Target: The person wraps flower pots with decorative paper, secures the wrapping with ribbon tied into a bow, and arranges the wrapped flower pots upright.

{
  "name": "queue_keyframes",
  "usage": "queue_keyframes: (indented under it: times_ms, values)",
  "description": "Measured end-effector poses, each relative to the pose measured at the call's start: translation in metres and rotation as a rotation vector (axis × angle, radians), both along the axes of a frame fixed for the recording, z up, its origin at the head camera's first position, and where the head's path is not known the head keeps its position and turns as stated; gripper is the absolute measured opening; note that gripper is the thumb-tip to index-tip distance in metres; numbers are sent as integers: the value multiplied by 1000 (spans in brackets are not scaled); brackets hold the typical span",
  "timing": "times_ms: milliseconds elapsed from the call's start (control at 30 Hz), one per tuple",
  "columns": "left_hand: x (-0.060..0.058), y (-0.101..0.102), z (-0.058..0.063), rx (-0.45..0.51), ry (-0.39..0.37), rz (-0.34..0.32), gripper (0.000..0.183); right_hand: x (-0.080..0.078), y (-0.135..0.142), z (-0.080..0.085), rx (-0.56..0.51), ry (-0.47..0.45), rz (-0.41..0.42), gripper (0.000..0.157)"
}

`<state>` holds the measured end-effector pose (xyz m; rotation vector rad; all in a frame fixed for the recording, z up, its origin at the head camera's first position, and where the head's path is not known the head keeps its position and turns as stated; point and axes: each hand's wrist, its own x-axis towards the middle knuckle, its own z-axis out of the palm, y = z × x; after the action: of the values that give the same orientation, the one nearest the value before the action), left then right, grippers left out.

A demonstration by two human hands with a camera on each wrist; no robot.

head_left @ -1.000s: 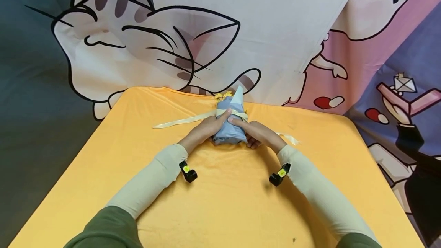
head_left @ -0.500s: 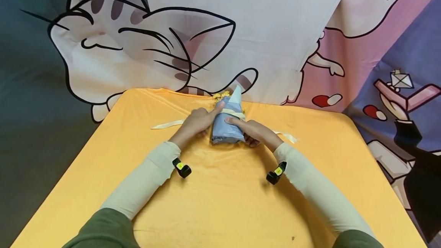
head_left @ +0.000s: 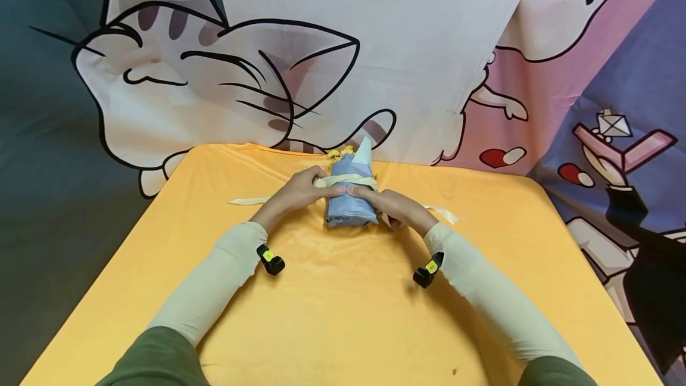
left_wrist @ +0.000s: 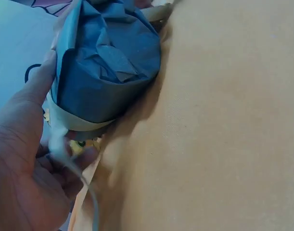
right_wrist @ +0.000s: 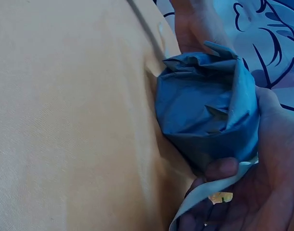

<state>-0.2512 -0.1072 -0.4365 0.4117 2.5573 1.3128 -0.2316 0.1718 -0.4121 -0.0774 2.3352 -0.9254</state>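
Note:
A bouquet (head_left: 347, 206) wrapped in blue paper lies on the yellow cloth, its gathered base towards me. Yellow flowers (head_left: 339, 152) and a pale blue paper point stick out at its far end. Around its middle goes a cream ribbon (head_left: 351, 180). My left hand (head_left: 300, 188) lays its straight thumb on the wrapper. In the left wrist view its loosely bent fingers (left_wrist: 82, 156) are apart from the paper, with the ribbon running past them. My right hand (head_left: 399, 204) holds the bouquet from the right, thumb on top, fingers underneath; the ribbon crosses them in the right wrist view.
One ribbon tail (head_left: 249, 201) lies on the cloth to the left, another ribbon tail (head_left: 442, 213) to the right. A yellow cloth (head_left: 332, 314) covers the table. Directly behind its far edge hangs a cartoon cat backdrop (head_left: 241, 88).
My left hand has moved off to the left, then turned so its thumb points across the wrapper towards the right thumb. The right hand keeps its hold; the bouquet stays nearly in place.

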Motion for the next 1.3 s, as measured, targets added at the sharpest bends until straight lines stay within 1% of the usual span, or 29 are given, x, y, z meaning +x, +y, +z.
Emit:
queue_keyframes:
  times_ms: [133,200,267,367,500,567,667,767,867,967,1033,1100,1167,1300]
  values:
    - [1,2,-1,29,2,5,54,-3,4,3,87,39,15,97]
    - [1,4,-1,38,-4,6,54,-5,8,5,100,64,12,97]
    - [1,5,0,48,-24,0,53,-6,12,4,71,84,8,93]
    - [2,5,0,69,-64,-7,52,-8,19,-1,-39,96,13,86]
    - [2,-1,-4,77,-104,7,51,-8,29,-10,-184,58,5,81]
    - [3,-6,-6,72,-108,21,51,-8,33,-14,-224,33,-8,81]
    - [4,-12,-6,57,-100,24,52,-8,38,-18,-250,29,-15,79]
    - [4,-16,-7,64,-104,-2,56,-8,39,-20,-256,63,-10,75]
    - [2,-20,-6,125,-147,-39,62,-8,41,-22,-237,120,-8,71]
    - [2,-24,-3,182,-155,-69,59,-7,43,-22,-226,161,-20,67]
    - [1,-25,-3,194,-125,-77,54,-7,45,-23,-233,179,-27,66]
    - [0,-26,-4,182,-82,-89,51,-6,47,-23,-246,188,-24,66]
    - [0,-27,-6,166,-48,-90,50,-6,50,-23,-249,197,-18,66]
    - [3,-29,-9,119,29,-72,50,-6,54,-25,-208,223,-13,66]
